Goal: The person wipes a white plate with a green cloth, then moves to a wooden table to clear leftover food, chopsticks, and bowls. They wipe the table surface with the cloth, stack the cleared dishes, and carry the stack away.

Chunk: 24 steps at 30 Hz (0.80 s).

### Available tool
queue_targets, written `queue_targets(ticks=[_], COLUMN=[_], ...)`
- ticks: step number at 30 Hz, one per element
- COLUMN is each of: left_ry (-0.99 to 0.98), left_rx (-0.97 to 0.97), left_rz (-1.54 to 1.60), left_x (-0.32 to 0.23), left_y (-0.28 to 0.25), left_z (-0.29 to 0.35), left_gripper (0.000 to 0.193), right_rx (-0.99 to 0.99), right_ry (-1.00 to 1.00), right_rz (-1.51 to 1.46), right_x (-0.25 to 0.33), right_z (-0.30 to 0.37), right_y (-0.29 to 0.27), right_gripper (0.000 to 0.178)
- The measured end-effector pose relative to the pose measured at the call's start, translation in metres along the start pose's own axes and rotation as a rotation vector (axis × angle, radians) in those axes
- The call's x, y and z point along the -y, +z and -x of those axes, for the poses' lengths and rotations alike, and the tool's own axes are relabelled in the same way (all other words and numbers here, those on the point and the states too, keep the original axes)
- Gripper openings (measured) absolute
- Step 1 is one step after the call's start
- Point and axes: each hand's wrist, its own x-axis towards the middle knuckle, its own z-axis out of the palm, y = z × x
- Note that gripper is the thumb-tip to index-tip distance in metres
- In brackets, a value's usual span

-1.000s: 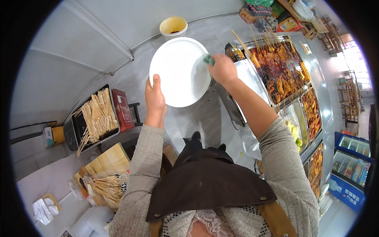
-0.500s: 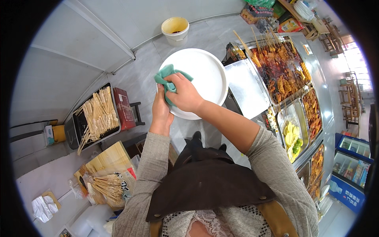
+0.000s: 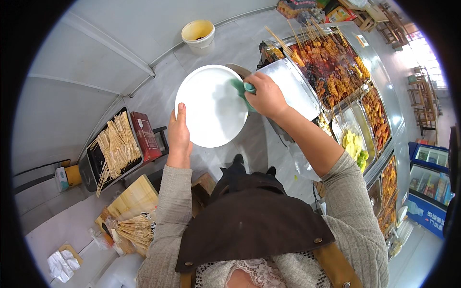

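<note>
A large round white plate [image 3: 206, 113] is held up in front of me over the floor. My left hand [image 3: 179, 133] grips its left rim, thumb on the upper face and the other fingers hidden beneath. At the plate's right edge my right hand [image 3: 267, 94] is closed around a green cloth [image 3: 241, 91]. Part of the cloth hangs against the rim and is blurred by motion. The plate's visible face carries only soft shadows.
On the right stands a metal counter with skewered food in sauce [image 3: 331, 72], a flat metal lid [image 3: 290, 86] and a tray of yellow slices [image 3: 354, 144]. A white bucket [image 3: 199, 43] sits on the floor ahead. To the left are a black tray of wooden skewers [image 3: 115, 149] and a red box [image 3: 145, 137].
My right hand and the cloth have moved from the plate's left rim to its right edge. The plate has shifted left, and my left hand now holds its left rim.
</note>
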Motion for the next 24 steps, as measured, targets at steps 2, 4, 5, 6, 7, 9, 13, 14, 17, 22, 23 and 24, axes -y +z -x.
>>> queue_targets(ticks=[2,4,5,6,7,9,13,14,17,22,23,24], left_ry=[-0.039,-0.061,-0.053,-0.049,-0.023,0.016,0.040,0.061,0.100,0.116,0.093,0.054], left_rx=[0.026,0.104,0.164,0.152,0.161,0.164,0.152,0.148,0.092,0.047,0.037,0.045], left_rz=[-0.005,-0.028,-0.026,-0.017,0.004,0.058,0.080,0.065,-0.099,-0.095,-0.069,-0.099], left_x=[-0.008,-0.013,-0.014,-0.014,-0.015,-0.014,-0.012,-0.013,-0.013,-0.023,-0.027,-0.031], left_y=[0.000,0.003,0.006,0.009,0.014,0.023,0.037,0.038,0.039,0.027,0.023,0.020], left_z=[0.002,0.005,0.008,0.010,0.011,0.012,0.012,0.012,0.015,0.021,0.021,0.021], left_gripper=[0.070,0.069,0.068,0.068,0.067,0.065,0.062,0.061,0.062,0.063,0.064,0.062], right_rx=[-0.198,-0.134,-0.090,-0.136,-0.182,-0.239,-0.119,-0.029,0.367,0.298,0.160,0.082], right_ry=[-0.303,-0.491,-0.517,-0.424,-0.334,-0.118,-0.148,-0.194,0.024,0.298,0.379,0.566], right_rz=[-0.192,-0.095,-0.020,-0.007,0.006,-0.041,-0.309,-0.311,-0.120,0.190,-0.105,-0.359], right_x=[0.011,0.016,0.017,0.017,0.016,0.019,0.045,0.051,0.035,-0.021,-0.022,-0.017], right_z=[-0.007,-0.011,-0.012,-0.007,-0.001,0.012,0.049,0.063,0.081,0.077,0.070,0.060], right_y=[0.000,0.004,0.008,0.011,0.014,0.022,0.045,0.049,0.044,-0.007,-0.018,-0.029], right_gripper=[0.028,0.038,0.037,0.038,0.038,0.037,0.031,0.030,0.020,0.026,0.024,0.023])
